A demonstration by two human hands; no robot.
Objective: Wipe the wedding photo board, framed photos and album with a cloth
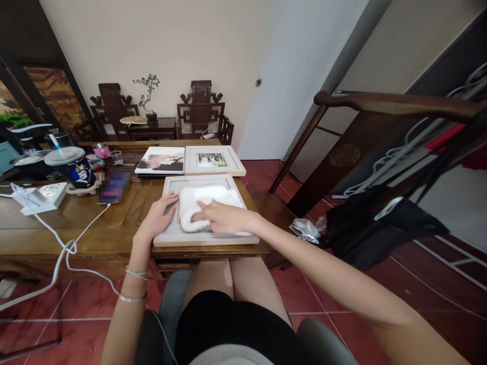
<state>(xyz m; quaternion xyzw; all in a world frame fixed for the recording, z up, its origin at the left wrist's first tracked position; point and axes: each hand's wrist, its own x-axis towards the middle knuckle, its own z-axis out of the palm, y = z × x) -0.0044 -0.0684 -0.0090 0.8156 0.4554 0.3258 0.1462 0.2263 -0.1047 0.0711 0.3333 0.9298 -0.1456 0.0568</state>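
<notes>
A pale wooden picture frame [205, 242] lies flat at the near edge of the brown table. Over its middle is spread a fluffy white cloth [188, 203], which hides most of the picture. My right hand [222, 215] presses on the cloth from above, its index finger stretched out and the other fingers partly curled into the cloth. On the frame's left side rests my left hand [160, 215], fingers stretched out and holding nothing.
Behind lie a second framed photo [211, 159] and a photo album [162, 161]. To the left are a lidded cup [74, 170], a phone [113, 187] on a charging cable and a white power strip [45, 197]. A dark wooden chair [342, 147] stands at right.
</notes>
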